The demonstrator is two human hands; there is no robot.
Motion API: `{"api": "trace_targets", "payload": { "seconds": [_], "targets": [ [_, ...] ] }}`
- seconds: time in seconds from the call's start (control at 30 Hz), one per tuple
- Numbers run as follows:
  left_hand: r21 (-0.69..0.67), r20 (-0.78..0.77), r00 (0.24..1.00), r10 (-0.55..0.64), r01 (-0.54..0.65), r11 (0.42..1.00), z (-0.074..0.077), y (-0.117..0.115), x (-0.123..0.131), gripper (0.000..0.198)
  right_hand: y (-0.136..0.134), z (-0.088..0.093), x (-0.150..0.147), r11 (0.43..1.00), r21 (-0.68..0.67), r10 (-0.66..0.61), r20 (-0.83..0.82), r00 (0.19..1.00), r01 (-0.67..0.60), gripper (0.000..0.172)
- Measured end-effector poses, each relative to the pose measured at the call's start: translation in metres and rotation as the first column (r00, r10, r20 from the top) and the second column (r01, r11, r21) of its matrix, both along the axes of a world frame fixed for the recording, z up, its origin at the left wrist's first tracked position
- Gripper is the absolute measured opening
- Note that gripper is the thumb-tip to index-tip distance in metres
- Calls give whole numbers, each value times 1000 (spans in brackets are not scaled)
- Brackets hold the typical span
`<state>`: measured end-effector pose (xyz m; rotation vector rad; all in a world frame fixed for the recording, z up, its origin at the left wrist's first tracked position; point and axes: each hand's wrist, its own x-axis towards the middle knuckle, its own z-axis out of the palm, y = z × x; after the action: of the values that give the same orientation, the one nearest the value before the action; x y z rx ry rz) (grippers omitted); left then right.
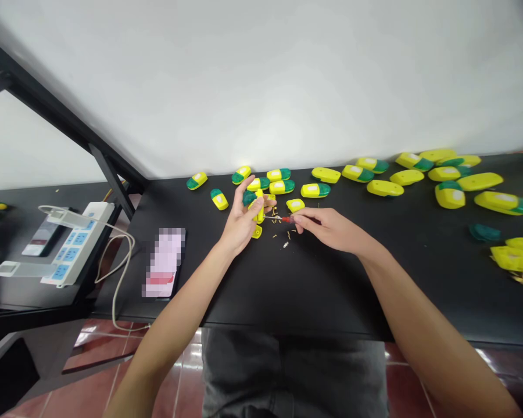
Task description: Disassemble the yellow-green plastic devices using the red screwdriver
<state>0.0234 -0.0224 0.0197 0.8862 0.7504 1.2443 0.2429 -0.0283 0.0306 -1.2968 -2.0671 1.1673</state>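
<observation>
Holding yellow case (258, 206), L hand (240, 223); screwdriver (279, 219), R hand (331, 227)

left hand (239, 217): yellow plastic shell (258, 209) | right hand (326, 229): red-handled screwdriver (285, 219) | over black tabletop (331, 290)

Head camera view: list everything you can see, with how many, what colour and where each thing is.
capsule-shaped plastic cases: over twenty, yellow and green, along the back of the black table
handheld case: one, yellow, over the table
small screwdriver: one, red handle, right of that case
small brass parts: many, gold, on the table below that case
loose yellow pieces: several, yellow, far right of the table
smartphone: one, black, screen blurred, left on the table
power strip: one, white and blue, lower table at left
left hand: one, bare, holding the handheld case
right hand: one, bare, holding the small screwdriver
</observation>
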Motion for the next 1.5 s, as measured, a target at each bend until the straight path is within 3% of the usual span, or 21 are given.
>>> {"api": "trace_targets", "payload": {
  "seconds": [0.13,0.27,0.43,0.6,0.77,0.97,1.03,1.13,1.2,1.33,1.5],
  "targets": [
    [-9,-16,1000,-19,19,1000,1,-2,1,81,2,-2,2,998,-40,-43,-112,993,39,36],
    [-27,-24,999,-29,28,999,1,-4,3,88,3,0,3,999,-44,5,-33,999,-7,38],
    [-38,6,1000,-22,22,999,0,-4,4,93,3,-1,3,998,-52,-34,-117,993,28,33],
    [3,-31,999,-11,11,1000,0,-4,4,87,3,-4,4,994,-59,88,-1,996,-88,37],
    [58,-112,993,-25,32,998,-3,-6,4,83,3,-7,1,998,-55,21,-92,996,-26,29],
    [183,-313,949,42,17,983,-16,-2,2,78,8,-3,21,992,-117,68,120,990,-54,41],
    [236,-400,913,81,17,972,-21,0,0,78,11,-3,28,997,-72,-8,114,993,16,45],
    [321,-567,816,112,94,942,-25,2,-4,79,12,-6,27,983,-12,-182,-28,983,182,50],
    [367,-658,746,103,198,909,-25,1,-5,77,11,-10,18,976,-25,-219,-166,961,218,48],
    [395,-724,688,40,367,842,-26,-3,-2,73,7,-18,-2,987,-111,-152,-341,928,121,38],
    [415,-712,701,25,392,821,-35,-4,1,74,6,-20,-8,988,-140,-111,-318,941,70,33]
  ]
}}
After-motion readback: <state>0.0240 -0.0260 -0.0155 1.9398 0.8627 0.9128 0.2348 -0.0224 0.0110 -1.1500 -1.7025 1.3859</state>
